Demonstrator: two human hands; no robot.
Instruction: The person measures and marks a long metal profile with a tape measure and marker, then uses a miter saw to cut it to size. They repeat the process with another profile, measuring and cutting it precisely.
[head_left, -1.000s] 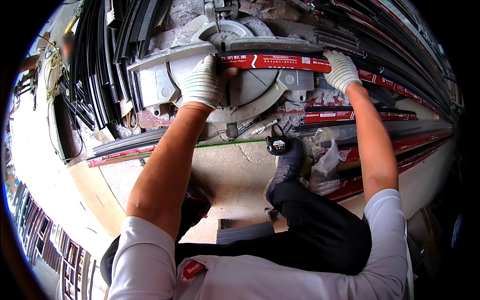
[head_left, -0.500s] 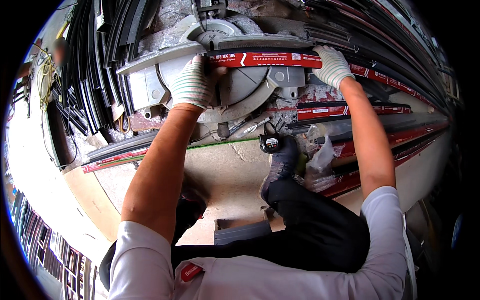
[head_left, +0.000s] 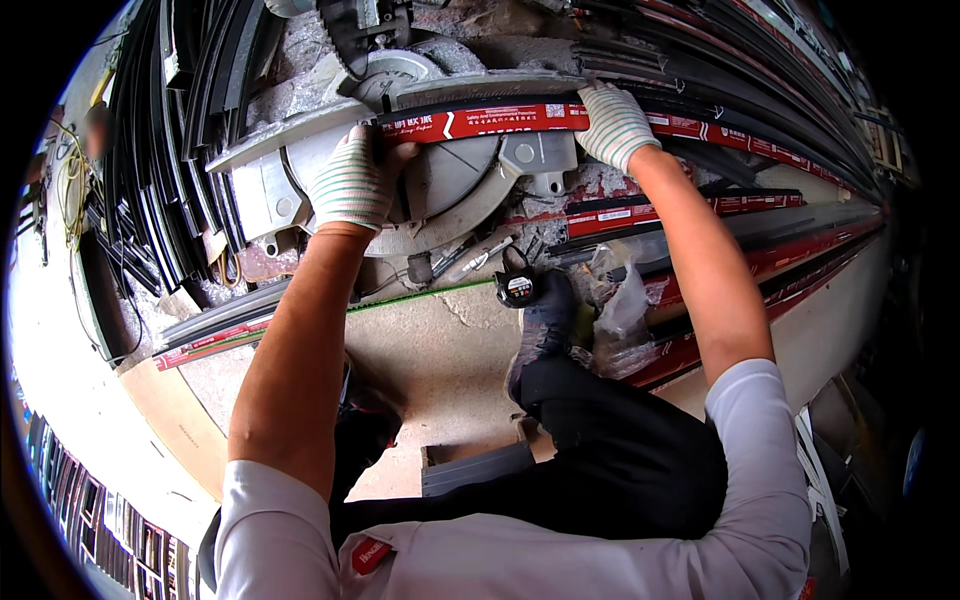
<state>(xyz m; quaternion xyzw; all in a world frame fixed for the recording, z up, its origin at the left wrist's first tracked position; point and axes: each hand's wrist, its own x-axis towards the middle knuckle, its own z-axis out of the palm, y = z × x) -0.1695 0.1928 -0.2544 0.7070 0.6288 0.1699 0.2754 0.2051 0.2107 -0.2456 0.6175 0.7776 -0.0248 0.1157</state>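
Note:
A long dark trim strip with red printed film (head_left: 485,123) lies across the miter saw's round grey table (head_left: 450,185), along its fence (head_left: 290,132). My left hand (head_left: 350,187), in a white glove with green stripes, grips the strip's left end; the thumb lies on its near side, and some fingertips look bare. My right hand (head_left: 617,125), gloved alike, is closed over the strip further right, hiding part of it. Beyond the fence stands the saw head (head_left: 365,25), cut off by the picture's upper edge.
Bundles of dark strips (head_left: 195,130) lie to the left, with more red-filmed strips (head_left: 745,203) to the right. A black tape measure (head_left: 517,288) sits by my shoe. Near it are a white marker (head_left: 485,258) and crumpled clear plastic (head_left: 625,310). A cardboard sheet (head_left: 175,415) lies lower left.
The whole view has shifted, so the saw and strip appear further left. My right hand has slid slightly left along the strip. The left hand keeps its grip at the strip's end.

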